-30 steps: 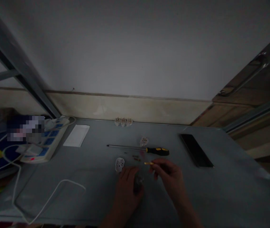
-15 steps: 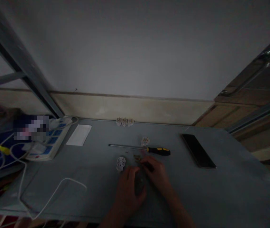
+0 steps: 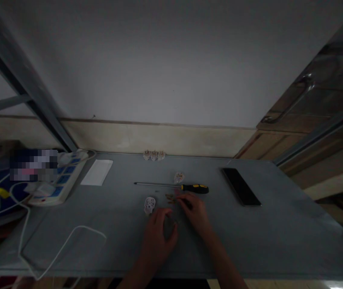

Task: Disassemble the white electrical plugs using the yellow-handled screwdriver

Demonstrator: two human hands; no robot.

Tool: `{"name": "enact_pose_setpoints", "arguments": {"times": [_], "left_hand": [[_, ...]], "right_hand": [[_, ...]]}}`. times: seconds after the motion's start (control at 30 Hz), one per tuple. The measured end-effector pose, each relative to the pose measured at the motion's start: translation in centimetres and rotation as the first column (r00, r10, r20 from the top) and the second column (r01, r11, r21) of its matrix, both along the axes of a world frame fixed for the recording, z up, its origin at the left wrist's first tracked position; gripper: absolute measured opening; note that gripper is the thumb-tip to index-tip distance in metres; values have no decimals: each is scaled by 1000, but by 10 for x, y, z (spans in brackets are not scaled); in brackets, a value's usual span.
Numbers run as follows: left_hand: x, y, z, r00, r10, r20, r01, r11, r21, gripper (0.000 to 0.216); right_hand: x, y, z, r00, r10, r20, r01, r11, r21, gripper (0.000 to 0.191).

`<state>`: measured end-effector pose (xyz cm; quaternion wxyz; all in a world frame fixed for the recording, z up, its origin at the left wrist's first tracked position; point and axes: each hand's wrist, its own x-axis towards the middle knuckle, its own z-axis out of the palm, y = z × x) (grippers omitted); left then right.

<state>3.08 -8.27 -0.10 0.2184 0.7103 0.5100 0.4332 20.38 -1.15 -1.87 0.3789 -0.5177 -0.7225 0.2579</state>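
My left hand (image 3: 159, 235) rests low over the grey table with its thumb and fingers curved apart, nothing visible between them. Just beyond its fingertips lies a white plastic plug-like piece with holes (image 3: 150, 204). My right hand (image 3: 194, 212) has its fingertips pinched together at the edge of a small heap of brass-coloured metal pieces (image 3: 169, 198). Whether a piece is between those fingertips is too small to make out. Beyond both hands a black and yellow screwdriver (image 3: 194, 188) lies crosswise, its tip to the left. Another small white piece with metal parts (image 3: 179, 177) sits behind it.
Several similar white pieces (image 3: 154, 155) stand in a row by the wall. A dark phone (image 3: 240, 186) lies at the right. White paper (image 3: 97, 172), a power strip (image 3: 66, 180) and a loose white cable (image 3: 54, 263) occupy the left. The table (image 3: 120, 249) ends at the near edge.
The view has shifted slightly, so the table items appear farther left. My right fingertips are still at the brass-coloured pieces, and my left hand stays beside the white piece.
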Motion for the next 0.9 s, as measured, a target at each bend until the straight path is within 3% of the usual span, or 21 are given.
{"name": "enact_pose_setpoints", "arguments": {"times": [0.17,0.27,0.37,0.53,0.63,0.8,0.9], "left_hand": [[-7,-9,5,991,81,-103,-56,972,230,22],[-20,-18,3,969,181,-167,-125,946,300,23],[-37,-24,-6,933,269,-237,-190,931,311,32],[-49,-21,-19,936,342,-79,-312,914,259,20],[-46,-20,-20,939,339,-64,-317,921,227,22],[-39,-20,-23,921,327,-210,-284,935,211,57],[-36,-21,-28,900,310,-307,-261,946,191,60]], "right_hand": [[1,4,-7,999,-32,0,32,999,11,25],[1,7,-10,998,-65,-19,65,998,0,26],[2,9,-11,996,-86,-34,86,996,-21,27],[5,12,-13,994,-102,-47,100,994,-41,29],[5,13,-13,993,-105,-57,103,994,-38,29],[5,13,-12,994,-83,-68,82,997,-11,28],[6,12,-11,996,-65,-60,65,998,1,28]]}}
